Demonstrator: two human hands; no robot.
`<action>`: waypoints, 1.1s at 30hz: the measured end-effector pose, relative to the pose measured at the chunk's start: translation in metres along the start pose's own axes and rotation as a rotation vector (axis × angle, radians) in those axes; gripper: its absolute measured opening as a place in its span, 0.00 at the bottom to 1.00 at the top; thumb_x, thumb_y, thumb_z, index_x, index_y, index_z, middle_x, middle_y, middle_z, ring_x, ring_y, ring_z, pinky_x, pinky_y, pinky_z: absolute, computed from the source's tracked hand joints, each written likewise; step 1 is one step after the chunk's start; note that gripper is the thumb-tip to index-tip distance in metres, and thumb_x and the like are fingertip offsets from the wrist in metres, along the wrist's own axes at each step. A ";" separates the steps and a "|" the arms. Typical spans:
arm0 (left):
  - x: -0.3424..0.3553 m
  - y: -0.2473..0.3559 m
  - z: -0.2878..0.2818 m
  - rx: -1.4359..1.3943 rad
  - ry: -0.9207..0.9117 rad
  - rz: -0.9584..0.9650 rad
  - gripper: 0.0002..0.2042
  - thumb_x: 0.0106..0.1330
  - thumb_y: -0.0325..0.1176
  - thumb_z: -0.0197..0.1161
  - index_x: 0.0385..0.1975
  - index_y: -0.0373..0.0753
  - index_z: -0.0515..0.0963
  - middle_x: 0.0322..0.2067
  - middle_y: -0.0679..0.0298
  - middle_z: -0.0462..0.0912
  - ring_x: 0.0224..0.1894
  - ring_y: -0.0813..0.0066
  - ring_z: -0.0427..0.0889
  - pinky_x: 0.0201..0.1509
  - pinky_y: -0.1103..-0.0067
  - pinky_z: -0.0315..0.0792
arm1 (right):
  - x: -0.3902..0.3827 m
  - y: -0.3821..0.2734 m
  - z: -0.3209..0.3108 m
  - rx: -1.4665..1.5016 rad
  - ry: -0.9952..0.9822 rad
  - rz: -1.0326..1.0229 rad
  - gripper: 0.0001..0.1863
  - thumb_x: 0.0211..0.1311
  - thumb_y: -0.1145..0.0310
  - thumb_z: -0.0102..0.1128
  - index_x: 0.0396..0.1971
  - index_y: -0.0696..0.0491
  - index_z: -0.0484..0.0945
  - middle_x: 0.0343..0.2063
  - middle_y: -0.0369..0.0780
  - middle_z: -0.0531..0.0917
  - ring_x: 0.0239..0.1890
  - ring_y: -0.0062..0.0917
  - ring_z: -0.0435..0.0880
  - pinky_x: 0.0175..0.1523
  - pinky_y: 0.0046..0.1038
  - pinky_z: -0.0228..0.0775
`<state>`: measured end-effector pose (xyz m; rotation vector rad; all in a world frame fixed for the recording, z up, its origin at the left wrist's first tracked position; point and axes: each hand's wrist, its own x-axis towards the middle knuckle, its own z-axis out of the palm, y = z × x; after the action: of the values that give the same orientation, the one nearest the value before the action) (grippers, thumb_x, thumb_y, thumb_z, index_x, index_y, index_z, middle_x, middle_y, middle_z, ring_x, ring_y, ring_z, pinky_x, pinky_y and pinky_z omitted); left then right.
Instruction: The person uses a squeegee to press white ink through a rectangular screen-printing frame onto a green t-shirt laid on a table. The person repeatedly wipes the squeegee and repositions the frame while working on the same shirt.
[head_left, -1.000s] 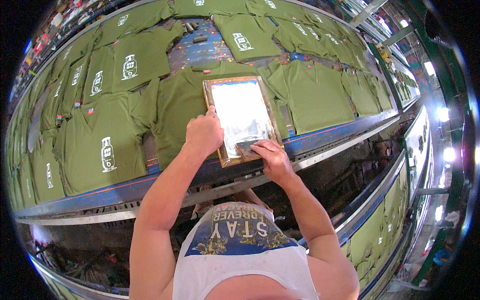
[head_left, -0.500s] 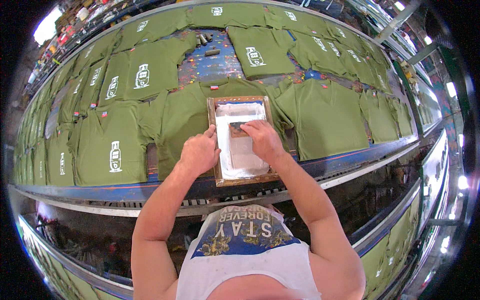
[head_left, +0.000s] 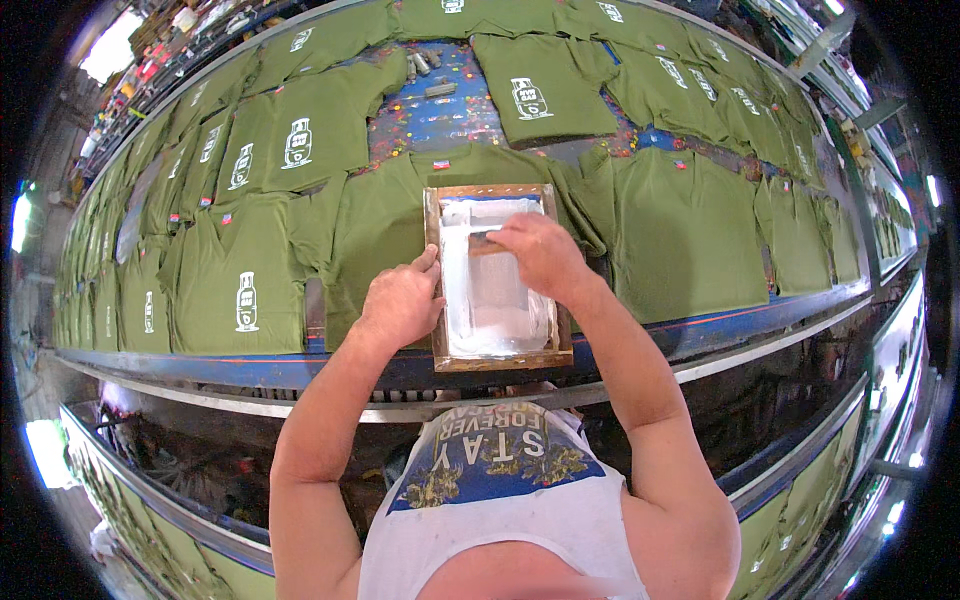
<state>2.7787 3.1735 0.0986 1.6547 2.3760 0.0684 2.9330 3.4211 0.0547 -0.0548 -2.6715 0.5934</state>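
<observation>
A wooden screen-printing frame (head_left: 432, 220) with white ink smeared inside its edges lies on a green T-shirt (head_left: 375, 225). My left hand (head_left: 400, 302) grips the frame's left side, its index finger stretched along the wood. In my right hand (head_left: 545, 258) is a small squeegee with a brownish wooden handle (head_left: 486, 243), pinched between thumb and fingers. The squeegee stands over the far half of the mesh (head_left: 496, 300). Its lower edge is hard to make out, so I cannot tell whether it touches the mesh.
Green T-shirts with white gas-cylinder prints (head_left: 246, 302) cover the long table. A plain green shirt (head_left: 690, 240) lies to the right. Several small dark cylinders (head_left: 420, 64) and a grey block (head_left: 440, 90) rest on the blue, paint-spotted tabletop (head_left: 430, 122). A metal rail (head_left: 400, 412) runs along the near edge.
My right hand has moved the squeegee slightly toward the far end of the frame and tipped it, so less of its face shows. My left hand stays on the frame. The view has shifted a little.
</observation>
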 end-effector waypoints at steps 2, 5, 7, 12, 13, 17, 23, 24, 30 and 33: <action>0.001 -0.003 0.003 -0.017 0.007 0.009 0.28 0.68 0.38 0.80 0.64 0.31 0.83 0.77 0.50 0.80 0.57 0.47 0.94 0.64 0.55 0.87 | -0.024 -0.022 -0.002 0.048 -0.069 0.053 0.21 0.59 0.82 0.65 0.51 0.54 0.92 0.47 0.46 0.91 0.53 0.45 0.90 0.62 0.45 0.83; 0.001 -0.017 0.008 -0.056 0.032 0.061 0.29 0.67 0.37 0.81 0.65 0.33 0.83 0.78 0.51 0.79 0.59 0.46 0.93 0.66 0.56 0.86 | -0.063 -0.061 -0.004 0.019 -0.036 0.017 0.18 0.61 0.75 0.67 0.52 0.50 0.91 0.45 0.44 0.89 0.50 0.44 0.91 0.60 0.45 0.84; 0.004 -0.030 0.010 -0.099 0.073 0.120 0.30 0.66 0.37 0.82 0.66 0.35 0.83 0.78 0.51 0.79 0.62 0.46 0.91 0.68 0.57 0.85 | -0.087 -0.086 -0.005 0.044 -0.057 0.053 0.19 0.60 0.76 0.67 0.52 0.51 0.91 0.48 0.44 0.89 0.52 0.45 0.90 0.62 0.45 0.83; 0.018 -0.047 0.013 -0.129 0.213 0.122 0.34 0.64 0.39 0.85 0.70 0.36 0.82 0.80 0.52 0.76 0.75 0.44 0.82 0.76 0.57 0.80 | -0.111 -0.123 -0.008 0.096 -0.116 0.125 0.22 0.57 0.80 0.67 0.53 0.56 0.90 0.52 0.45 0.89 0.58 0.46 0.87 0.67 0.46 0.79; 0.024 -0.049 0.010 -0.108 0.151 0.093 0.39 0.64 0.42 0.85 0.75 0.36 0.79 0.82 0.53 0.73 0.78 0.42 0.77 0.80 0.54 0.77 | -0.109 -0.123 -0.012 0.133 -0.168 0.154 0.22 0.56 0.81 0.65 0.53 0.57 0.90 0.52 0.46 0.89 0.58 0.48 0.87 0.69 0.47 0.78; 0.041 -0.050 -0.001 0.013 0.006 0.081 0.48 0.61 0.47 0.87 0.79 0.35 0.73 0.85 0.54 0.68 0.78 0.42 0.78 0.81 0.48 0.74 | -0.093 -0.106 -0.022 0.187 -0.113 0.173 0.22 0.57 0.82 0.64 0.53 0.58 0.89 0.53 0.48 0.89 0.59 0.51 0.86 0.69 0.49 0.78; 0.045 -0.046 -0.014 -0.006 -0.120 0.058 0.48 0.61 0.46 0.88 0.79 0.34 0.72 0.87 0.53 0.64 0.77 0.47 0.79 0.79 0.54 0.78 | -0.118 -0.121 -0.022 0.182 -0.102 0.230 0.22 0.59 0.81 0.67 0.55 0.58 0.89 0.55 0.48 0.89 0.59 0.50 0.87 0.67 0.48 0.81; 0.044 -0.044 -0.014 0.001 -0.124 0.056 0.48 0.60 0.46 0.88 0.79 0.34 0.72 0.87 0.52 0.64 0.76 0.48 0.81 0.77 0.55 0.79 | -0.122 -0.126 -0.018 0.174 -0.081 0.221 0.22 0.59 0.81 0.67 0.56 0.58 0.89 0.56 0.47 0.89 0.60 0.50 0.87 0.67 0.48 0.81; 0.048 -0.034 -0.017 0.050 -0.167 0.027 0.48 0.58 0.44 0.89 0.77 0.32 0.73 0.86 0.48 0.65 0.69 0.49 0.88 0.70 0.57 0.84 | -0.126 -0.119 0.006 0.105 0.035 0.169 0.26 0.58 0.83 0.67 0.59 0.56 0.89 0.57 0.47 0.88 0.62 0.48 0.88 0.68 0.48 0.83; 0.050 -0.032 -0.020 0.043 -0.172 0.016 0.47 0.56 0.43 0.90 0.75 0.32 0.73 0.86 0.49 0.66 0.66 0.46 0.89 0.69 0.55 0.84 | -0.101 -0.091 0.018 0.052 0.076 0.133 0.25 0.60 0.79 0.66 0.59 0.54 0.89 0.57 0.45 0.88 0.62 0.49 0.88 0.67 0.48 0.84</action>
<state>2.7285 3.2101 0.1036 1.6276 2.2512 -0.1187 3.0227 3.3192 0.0397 -0.2377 -2.5918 0.6884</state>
